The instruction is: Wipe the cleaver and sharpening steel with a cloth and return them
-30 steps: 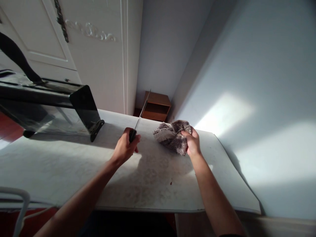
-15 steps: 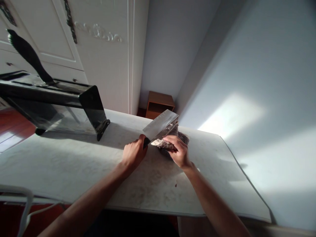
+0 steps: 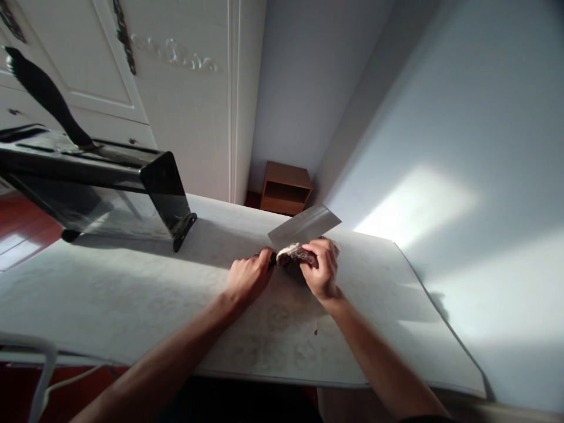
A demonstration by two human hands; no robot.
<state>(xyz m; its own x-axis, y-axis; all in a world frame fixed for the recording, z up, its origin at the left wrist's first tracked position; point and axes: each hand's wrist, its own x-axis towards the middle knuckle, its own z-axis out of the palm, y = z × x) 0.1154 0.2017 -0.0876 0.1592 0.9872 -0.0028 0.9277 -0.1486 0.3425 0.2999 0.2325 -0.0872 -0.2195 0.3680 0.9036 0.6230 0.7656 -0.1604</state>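
Note:
My left hand [image 3: 250, 275] is wrapped round the black handle of a cleaver [image 3: 306, 226], whose broad metal blade points away to the right above the table. In my right hand [image 3: 323, 269] is a crumpled brown-and-white cloth [image 3: 296, 252], bunched close to the near side of the blade and the handle end. Whether the cloth touches the blade cannot be made out. Part of the cloth is hidden behind my fingers.
A black knife block [image 3: 163, 182] with clear sides stands at the left, a black-handled knife [image 3: 48, 97] upright in it. Both hands are over a white-covered table [image 3: 154, 305]. Beyond are a white cabinet [image 3: 189, 117] and a small wooden stand [image 3: 288, 176]; a wall [image 3: 462, 147] rises at right.
The cleaver has turned and shifted right, its blade now lying more to the right. My left hand has moved slightly right; the cloth has come to the near side of the blade.

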